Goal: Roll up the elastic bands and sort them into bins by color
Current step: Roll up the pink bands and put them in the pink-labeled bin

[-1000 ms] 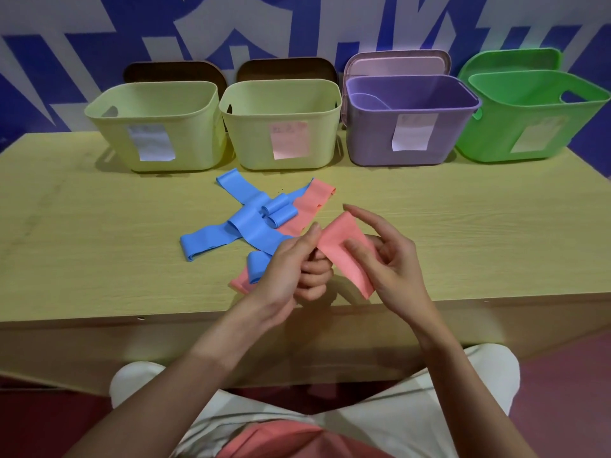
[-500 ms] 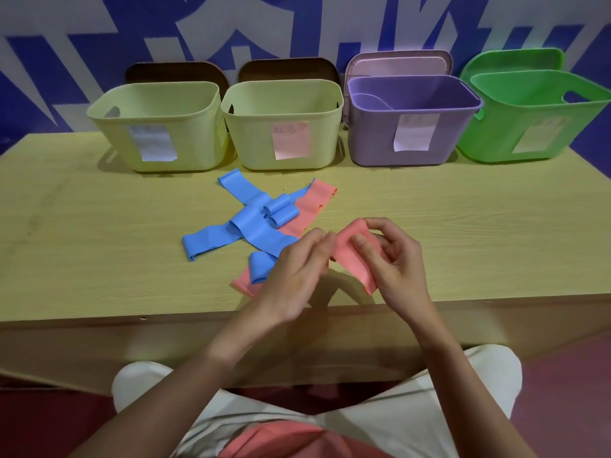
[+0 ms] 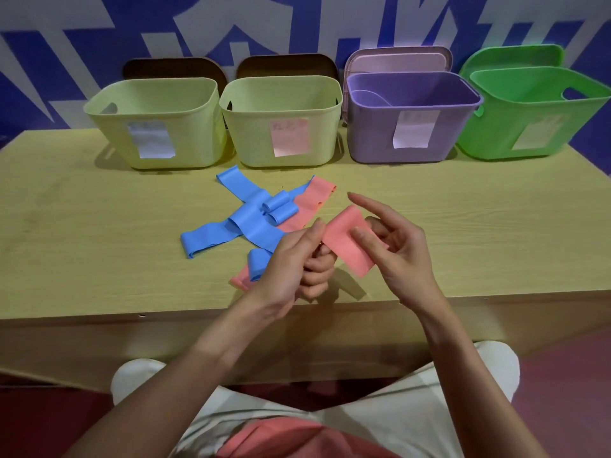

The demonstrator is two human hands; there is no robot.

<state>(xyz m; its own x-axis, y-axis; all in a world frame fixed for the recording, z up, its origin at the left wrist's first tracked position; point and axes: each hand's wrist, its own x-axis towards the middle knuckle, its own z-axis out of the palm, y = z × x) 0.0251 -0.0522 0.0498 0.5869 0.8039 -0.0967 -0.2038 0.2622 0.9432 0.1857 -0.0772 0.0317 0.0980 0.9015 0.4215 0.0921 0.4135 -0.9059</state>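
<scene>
Hands work above the wooden table's (image 3: 99,233) near edge: left hand (image 3: 294,262) curls around one end of a pink elastic band (image 3: 347,244), right hand (image 3: 396,249) pinches it, index finger extended.

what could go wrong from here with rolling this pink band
The right hand holds the pink band with only a thumb on top, so it may spring loose and unroll. The left hand works right over the blue bands, which it might drag toward the table edge.
</scene>
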